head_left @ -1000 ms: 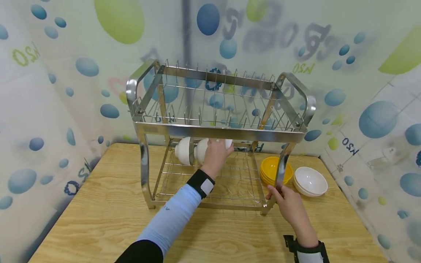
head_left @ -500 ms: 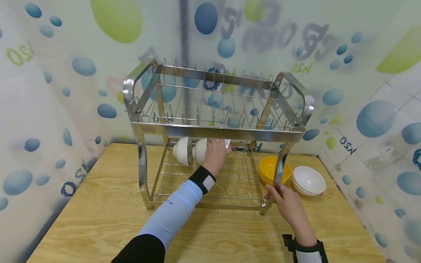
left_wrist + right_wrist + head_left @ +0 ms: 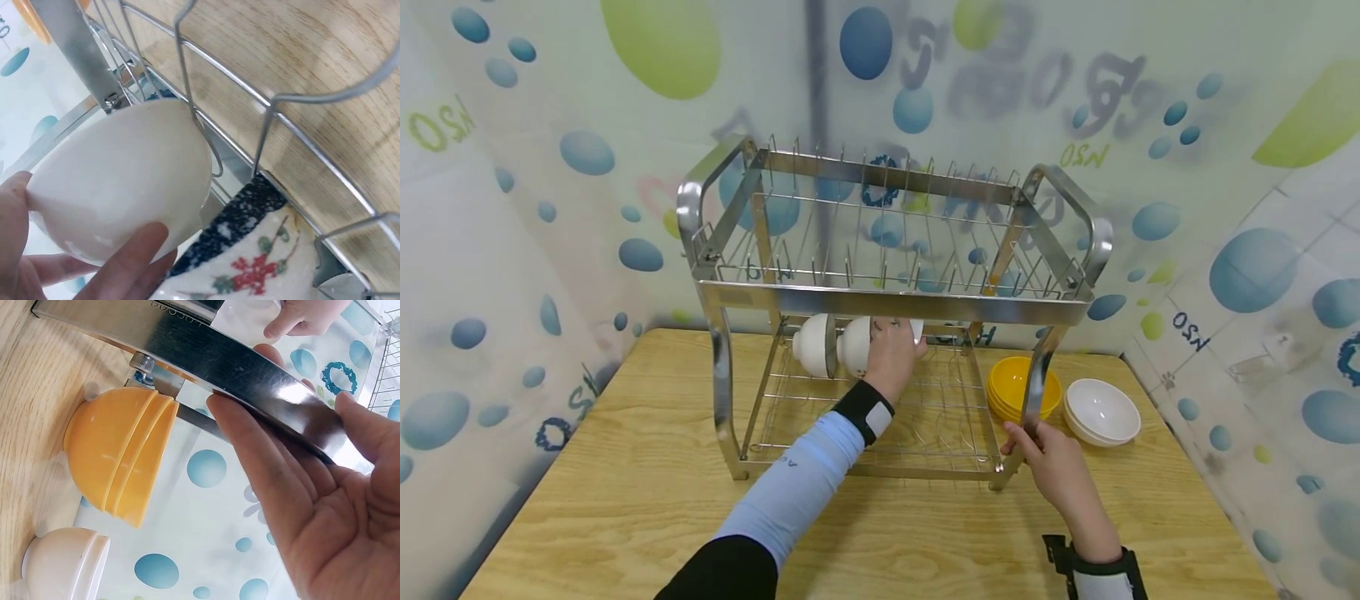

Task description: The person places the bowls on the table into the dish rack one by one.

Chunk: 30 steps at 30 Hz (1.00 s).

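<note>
My left hand (image 3: 892, 360) reaches under the upper tier of the metal dish rack (image 3: 887, 302) and grips a plain white bowl (image 3: 122, 175). In the left wrist view, fingers lie along its outside and its far edge is against the rack's wires. Right beside it is a white bowl with red flowers and a dark blue rim (image 3: 250, 256). Another white bowl (image 3: 812, 345) stands on its side to the left in the lower tier. My right hand (image 3: 1060, 467) holds the rack's right front leg (image 3: 250, 381), fingers and thumb on either side of the metal.
Right of the rack, stacked yellow bowls (image 3: 1017, 383) and stacked white bowls (image 3: 1105, 411) sit on the wooden table (image 3: 880, 542). The rack's upper tier has upright wire dividers (image 3: 887, 242). A patterned sheet (image 3: 790, 67) hangs behind and along the sides.
The head view has drifted slightly, so the scene sits a little further left. Both hands keep their holds on the white bowl and the rack leg.
</note>
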Motion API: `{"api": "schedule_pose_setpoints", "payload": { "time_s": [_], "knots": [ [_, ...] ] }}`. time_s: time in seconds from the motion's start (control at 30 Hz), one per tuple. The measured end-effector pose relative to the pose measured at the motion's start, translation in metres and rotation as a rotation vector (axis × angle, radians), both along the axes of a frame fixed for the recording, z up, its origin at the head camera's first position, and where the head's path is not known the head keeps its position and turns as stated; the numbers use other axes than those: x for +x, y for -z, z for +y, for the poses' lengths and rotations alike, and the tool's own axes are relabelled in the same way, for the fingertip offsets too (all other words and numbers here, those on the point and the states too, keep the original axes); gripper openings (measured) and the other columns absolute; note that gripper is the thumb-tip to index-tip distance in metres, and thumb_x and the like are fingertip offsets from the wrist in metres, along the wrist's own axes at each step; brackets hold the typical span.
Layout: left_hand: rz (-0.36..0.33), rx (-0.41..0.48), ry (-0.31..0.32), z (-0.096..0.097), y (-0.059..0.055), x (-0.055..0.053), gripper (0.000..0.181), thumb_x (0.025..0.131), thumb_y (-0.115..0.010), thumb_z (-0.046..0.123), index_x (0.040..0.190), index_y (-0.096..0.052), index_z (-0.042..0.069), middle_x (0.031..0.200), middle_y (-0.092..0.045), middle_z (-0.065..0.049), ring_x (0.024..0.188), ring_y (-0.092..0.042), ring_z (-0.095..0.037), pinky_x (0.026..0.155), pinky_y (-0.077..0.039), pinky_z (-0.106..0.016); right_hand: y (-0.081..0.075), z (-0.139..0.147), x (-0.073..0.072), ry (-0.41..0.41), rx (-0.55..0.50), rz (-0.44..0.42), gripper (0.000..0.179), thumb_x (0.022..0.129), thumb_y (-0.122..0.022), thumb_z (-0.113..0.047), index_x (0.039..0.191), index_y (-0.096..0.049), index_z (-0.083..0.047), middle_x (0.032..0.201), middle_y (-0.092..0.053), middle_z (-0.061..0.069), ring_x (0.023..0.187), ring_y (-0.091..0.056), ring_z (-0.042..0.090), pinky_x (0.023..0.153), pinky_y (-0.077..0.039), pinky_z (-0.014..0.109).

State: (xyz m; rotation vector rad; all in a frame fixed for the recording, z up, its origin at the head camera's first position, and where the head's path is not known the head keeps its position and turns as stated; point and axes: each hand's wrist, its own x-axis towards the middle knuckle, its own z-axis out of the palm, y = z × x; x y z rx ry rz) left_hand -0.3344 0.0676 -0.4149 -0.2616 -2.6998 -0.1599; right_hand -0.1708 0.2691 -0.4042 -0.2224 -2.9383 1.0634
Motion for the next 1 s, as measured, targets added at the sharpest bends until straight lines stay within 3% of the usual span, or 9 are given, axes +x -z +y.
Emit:
{"api": "schedule_pose_setpoints", "payload": {
  "time_s": [0.3,0.57,0.8,1.0],
  "knots": [
    [-0.038,0.012,-0.004,0.0021,-0.0025,-0.0003,0.054,0.093,-0.055,0.043,0.118,-0.060,-0.006,0.093,-0.065,-0.023,0.074,-0.067,-0.026,0.059,-0.057,-0.030,0.0005,0.0005,0.0008,0.001,0.000,0.000,0.046,0.095,-0.042,-0.053,0.093,-0.062,-0.012,0.079,-0.066,-0.001,0.062,-0.039,0.013,0.054,-0.028,0.025],
    [-0.017,-0.029,-0.015,0.0016,-0.0017,0.0014,0.053,0.095,-0.053,0.041,0.117,-0.059,-0.007,0.091,-0.066,-0.022,0.074,-0.067,-0.024,0.056,-0.056,-0.028,0.0010,0.0010,0.0005,-0.001,-0.001,0.000,0.042,0.097,-0.044,-0.049,0.093,-0.062,-0.011,0.080,-0.067,-0.001,0.062,-0.039,0.013,0.055,-0.028,0.025],
    [-0.049,-0.053,0.000,-0.0004,-0.0016,0.0034,0.055,0.094,-0.055,0.038,0.115,-0.057,-0.012,0.091,-0.067,-0.024,0.077,-0.067,-0.026,0.055,-0.055,-0.027,0.0008,0.0007,0.0005,-0.005,-0.003,0.001,0.041,0.097,-0.043,-0.048,0.092,-0.062,-0.012,0.080,-0.067,-0.001,0.060,-0.036,0.012,0.053,-0.027,0.025],
    [-0.007,-0.046,0.020,-0.0010,0.0002,0.0047,0.050,0.093,-0.056,0.036,0.105,-0.060,-0.012,0.085,-0.067,-0.022,0.074,-0.067,-0.025,0.053,-0.054,-0.027,0.0006,0.0004,0.0003,-0.005,0.001,-0.001,0.042,0.097,-0.043,-0.049,0.091,-0.062,-0.012,0.078,-0.066,-0.001,0.059,-0.035,0.012,0.052,-0.027,0.025]
  ]
}}
